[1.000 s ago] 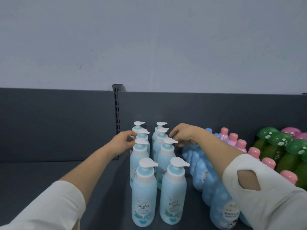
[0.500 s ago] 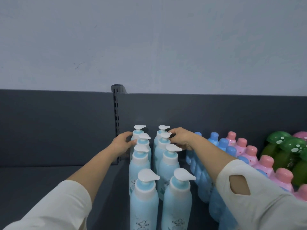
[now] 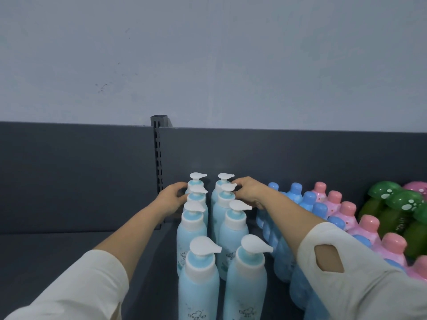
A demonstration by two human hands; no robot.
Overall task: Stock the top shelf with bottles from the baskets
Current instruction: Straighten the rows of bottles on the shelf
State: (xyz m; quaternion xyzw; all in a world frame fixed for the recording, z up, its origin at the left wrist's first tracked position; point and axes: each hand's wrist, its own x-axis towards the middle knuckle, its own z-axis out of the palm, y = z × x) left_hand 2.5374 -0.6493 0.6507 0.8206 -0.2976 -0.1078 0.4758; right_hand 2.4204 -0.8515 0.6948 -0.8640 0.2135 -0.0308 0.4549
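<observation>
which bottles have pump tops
The light blue bottles in two rows between the left hand and right hand; the other bottles have rounded caps.

Shelf [image 3: 57, 255] left half: open run to the back panel [image 3: 69, 176] | centre: two rows of pump bottles [image 3: 198, 280] | right edge: capped bottles [image 3: 346, 218] packed tight

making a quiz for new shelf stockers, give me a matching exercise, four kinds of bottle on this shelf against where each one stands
Things:
1. pump bottles
2. blue-capped bottles
3. pink-capped bottles
4. green mushroom-capped bottles

Places:
a. far right of the shelf
b. two rows between the left hand and the right hand
c. just right of the right forearm
d. between the blue caps and the green ones

Pairs: 1-b, 2-c, 3-d, 4-a
</observation>
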